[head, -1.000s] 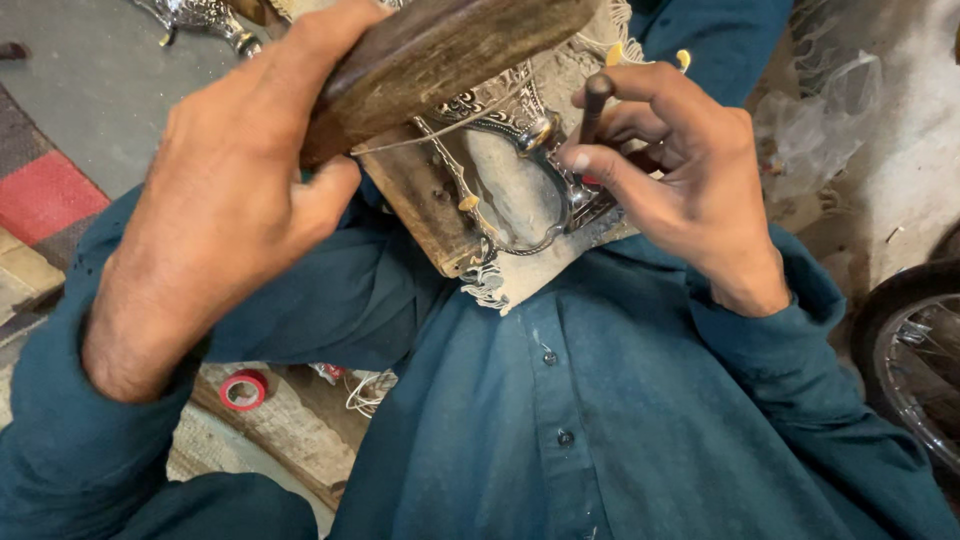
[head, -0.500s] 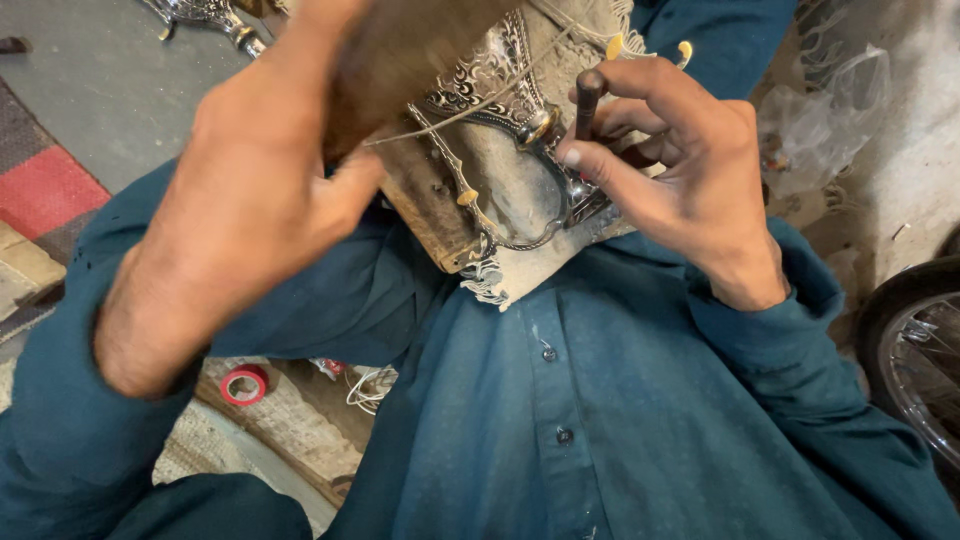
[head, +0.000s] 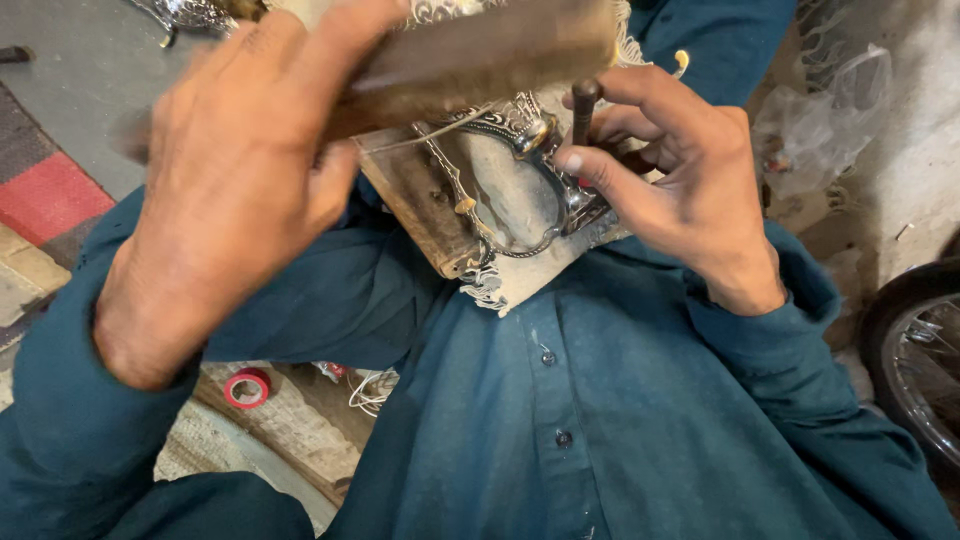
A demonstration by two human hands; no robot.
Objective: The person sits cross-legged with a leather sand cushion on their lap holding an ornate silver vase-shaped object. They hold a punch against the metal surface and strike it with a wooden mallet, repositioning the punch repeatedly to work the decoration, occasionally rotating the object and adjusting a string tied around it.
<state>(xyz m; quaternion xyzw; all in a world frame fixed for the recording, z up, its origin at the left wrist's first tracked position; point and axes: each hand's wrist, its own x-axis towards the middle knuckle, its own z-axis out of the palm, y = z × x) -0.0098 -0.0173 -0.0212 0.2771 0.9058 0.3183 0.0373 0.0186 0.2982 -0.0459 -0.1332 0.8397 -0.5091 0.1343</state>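
Left hand [head: 235,190] clenched around blurred wooden block [head: 470,55], raised over punch [head: 583,105]. Right hand [head: 675,180] pinching that punch upright, tip on ornate silver frame [head: 510,190]. Frame lying on wooden board [head: 415,200] against teal shirt [head: 560,420]. Red tape roll [head: 247,387] below on floor.

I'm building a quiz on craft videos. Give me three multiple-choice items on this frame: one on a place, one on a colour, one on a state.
1. Where is the roll of tape?
A. on the floor, lower left
B. on the metal frame
C. in the right hand

2. What colour is the shirt?
A. white
B. teal
C. yellow

3. What does the left hand do?
A. hangs empty
B. grips a wooden block
C. rests on the wheel

A: it lies by the knee.
B: the fabric is dark teal.
B: fingers wrap the block.
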